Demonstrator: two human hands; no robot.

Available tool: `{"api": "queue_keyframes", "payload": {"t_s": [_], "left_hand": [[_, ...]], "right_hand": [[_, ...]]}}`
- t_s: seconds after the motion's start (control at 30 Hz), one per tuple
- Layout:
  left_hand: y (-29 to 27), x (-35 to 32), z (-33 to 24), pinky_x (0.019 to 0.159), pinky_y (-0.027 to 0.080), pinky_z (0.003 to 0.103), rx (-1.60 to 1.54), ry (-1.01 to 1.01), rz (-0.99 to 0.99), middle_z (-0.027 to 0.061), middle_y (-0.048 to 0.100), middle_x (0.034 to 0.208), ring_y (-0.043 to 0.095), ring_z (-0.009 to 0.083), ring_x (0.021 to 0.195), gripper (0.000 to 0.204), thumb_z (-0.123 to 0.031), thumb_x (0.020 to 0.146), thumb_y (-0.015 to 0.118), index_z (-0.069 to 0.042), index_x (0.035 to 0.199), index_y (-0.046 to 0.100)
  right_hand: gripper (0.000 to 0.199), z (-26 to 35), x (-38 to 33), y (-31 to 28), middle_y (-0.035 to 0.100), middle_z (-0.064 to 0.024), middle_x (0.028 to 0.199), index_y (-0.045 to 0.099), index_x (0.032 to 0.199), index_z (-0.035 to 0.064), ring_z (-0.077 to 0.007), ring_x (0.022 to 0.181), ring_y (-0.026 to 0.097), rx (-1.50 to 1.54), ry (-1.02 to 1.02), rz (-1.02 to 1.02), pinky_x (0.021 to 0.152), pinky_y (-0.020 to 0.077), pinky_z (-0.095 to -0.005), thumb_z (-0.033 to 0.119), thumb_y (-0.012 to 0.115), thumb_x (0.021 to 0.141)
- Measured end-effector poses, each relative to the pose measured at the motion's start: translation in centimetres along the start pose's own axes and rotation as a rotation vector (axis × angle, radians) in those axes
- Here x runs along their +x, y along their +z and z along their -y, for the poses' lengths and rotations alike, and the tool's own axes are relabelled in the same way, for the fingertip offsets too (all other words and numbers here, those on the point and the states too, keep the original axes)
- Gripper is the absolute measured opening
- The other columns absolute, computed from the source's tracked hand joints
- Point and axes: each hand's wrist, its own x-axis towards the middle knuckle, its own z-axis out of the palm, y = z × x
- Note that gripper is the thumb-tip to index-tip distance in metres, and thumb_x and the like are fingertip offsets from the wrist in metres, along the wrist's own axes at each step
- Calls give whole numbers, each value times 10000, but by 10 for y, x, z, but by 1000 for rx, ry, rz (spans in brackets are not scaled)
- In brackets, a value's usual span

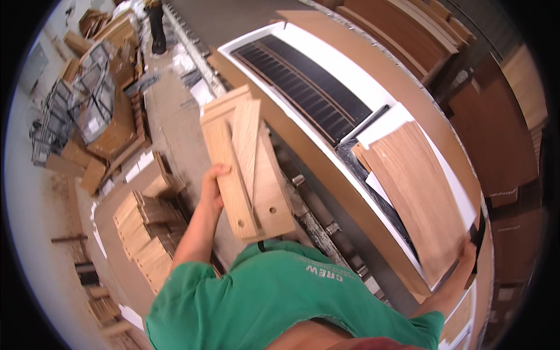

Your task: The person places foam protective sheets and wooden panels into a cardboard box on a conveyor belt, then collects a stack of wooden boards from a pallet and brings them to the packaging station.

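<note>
My left hand (217, 178) is closed on the left edge of a stack of light wooden boards (262, 175), held up in front of my body. One narrow board lies slantwise across the stack, and round holes show near its lower end. On the right, my right hand (466, 252) grips the near right corner of a long wood-grain panel (411, 186); its fingers are partly hidden. The panel lies over the near part of an open carton (344, 184) lined with white foam. Farther along, dark slatted panels (303, 81) fill the carton.
Rollers of a conveyor (299, 179) run beneath the carton. To the left stand stacked wooden pieces (143, 233) and a large cardboard box (114, 134) with metal frames. Brown panels (490, 116) are stacked at the right. Another person's leg (156, 29) shows at the far end.
</note>
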Motion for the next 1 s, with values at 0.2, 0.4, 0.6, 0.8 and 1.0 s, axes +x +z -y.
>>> {"api": "queue_keyframes", "payload": {"t_s": [0.2,0.4,0.6,0.8,1.0], "left_hand": [[51,33,-9,802,512,421,-1,-73,91,220,567,1017,600,319,889,618,-195,663,613,83,1181,422],[103,69,-44,830,492,399,190,-228,210,233,533,1067,581,308,932,652,-192,675,615,72,1226,387],[144,193,-63,833,493,377,371,-346,500,219,548,1061,587,272,939,595,-172,687,615,75,1195,429],[145,363,-147,724,533,344,504,-481,633,206,587,990,626,254,827,566,-199,682,624,78,1150,471],[102,508,-197,709,530,333,841,-426,549,187,605,978,632,247,805,538,-200,682,635,60,1133,499]], "right_hand": [[410,73,-38,106,591,-90,872,492,1222,14,-146,725,562,-441,-501,12,599,446,-297,234,533,879],[414,172,-229,324,613,-108,1023,483,1224,23,-149,789,614,108,-660,714,677,501,-261,318,454,935],[540,239,-330,492,509,-152,1180,352,1287,-3,-194,959,575,428,-241,1213,820,475,-335,398,429,933],[534,332,-322,645,476,-155,1245,357,1273,-39,-242,1087,514,633,-148,966,902,433,-357,361,450,933],[550,373,-282,806,512,-183,1169,387,1202,-98,-258,1046,529,754,-128,855,889,440,-373,368,472,922]]}}
